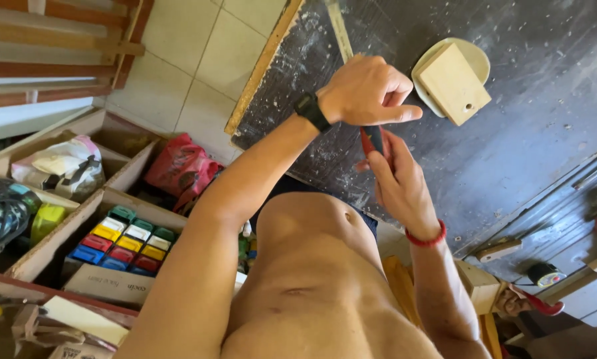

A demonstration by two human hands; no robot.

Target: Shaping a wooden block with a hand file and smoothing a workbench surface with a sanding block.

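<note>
Workshop seen from above: pale tiled floor (199, 40) beside a dark, paint-flecked table (511, 153), the landmark here. Far left of the table, wooden compartments (79, 199) holding a tray of coloured blocks (125, 240) in red, yellow, blue, green and white, plus a stuffed plastic bag (59, 166). Just left of the table's near corner, a red bag (182, 166) on the floor.

Over the table's left half, left hand (368, 90) raised, black watch (310, 110) at the wrist, fingers curled tight with thumb stretched across, seemingly pressed around the top of a red-handled tool (373, 139). Directly beneath, right hand (398, 183), red cord bracelet (426, 238) on the wrist, fingers closed about the same tool's lower handle; working end hidden between the hands, so kind of tool not clear.

Further right on the table, a pale wooden block (452, 83) with a small hole, lying on a cream oval plate (474, 53), well apart from both hands.

Likely risk: tool held in mid-air close to a bare torso, with no support under it; a slip of either grip could drive it toward skin or drop it to the floor.
</note>
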